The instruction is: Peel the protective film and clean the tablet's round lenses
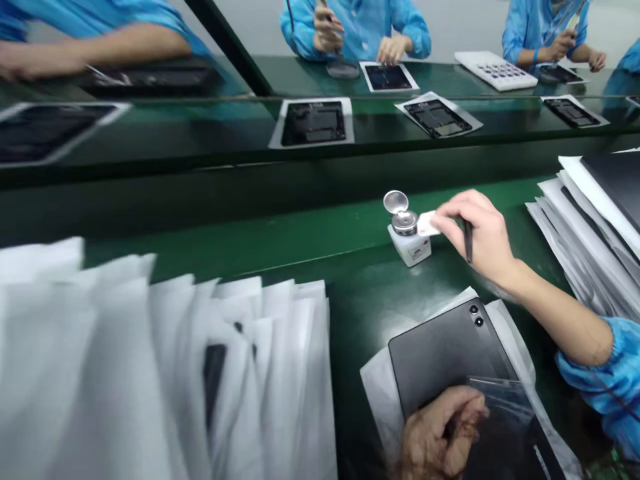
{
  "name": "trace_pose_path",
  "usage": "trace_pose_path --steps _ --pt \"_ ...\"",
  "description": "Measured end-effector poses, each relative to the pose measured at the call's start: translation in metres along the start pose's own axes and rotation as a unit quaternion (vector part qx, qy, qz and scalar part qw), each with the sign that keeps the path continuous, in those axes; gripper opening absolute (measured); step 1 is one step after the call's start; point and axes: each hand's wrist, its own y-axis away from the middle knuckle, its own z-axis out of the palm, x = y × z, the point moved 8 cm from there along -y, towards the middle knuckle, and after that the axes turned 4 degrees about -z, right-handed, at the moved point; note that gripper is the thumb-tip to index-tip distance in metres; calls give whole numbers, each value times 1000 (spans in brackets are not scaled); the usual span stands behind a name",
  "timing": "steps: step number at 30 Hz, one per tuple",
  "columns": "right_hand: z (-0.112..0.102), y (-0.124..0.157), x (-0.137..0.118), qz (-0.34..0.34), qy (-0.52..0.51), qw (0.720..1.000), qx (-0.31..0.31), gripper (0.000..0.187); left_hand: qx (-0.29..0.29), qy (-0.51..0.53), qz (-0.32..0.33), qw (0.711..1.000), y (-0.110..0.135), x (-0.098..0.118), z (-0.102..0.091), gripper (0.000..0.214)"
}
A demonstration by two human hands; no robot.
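Observation:
My right hand (477, 233) reaches out to a small white dispenser bottle (410, 243) with its metal lid flipped open. It pinches a small white cloth (428, 224) against the bottle's metal top, and a thin dark tool (468, 241) is tucked in the same hand. My left hand (440, 433) rests at the bottom of the view with its fingers curled on the near edge of a dark grey tablet (445, 353). The tablet lies back up, two camera lenses showing, on a white sheet (380, 387). A clear film (505, 420) covers its near right corner.
A row of white sleeves (165, 373) with dark devices inside fills the near left. A stack of white sheets and dark panels (590, 227) sits at the right. Beyond a raised green belt (225, 133) carrying open tablets (313, 123), people in blue coats work.

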Motion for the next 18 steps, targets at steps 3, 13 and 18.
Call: trace_pose_path --steps 3,13,18 --pt "25 -30 -1 19 19 999 -35 11 22 41 -34 998 -7 -8 -6 28" --pt "-1 -8 -8 12 -62 998 0 20 7 83 -59 995 -12 -9 -11 24" --pt "-29 69 -10 157 -289 944 -36 48 8 72 -79 994 -8 1 -14 20"
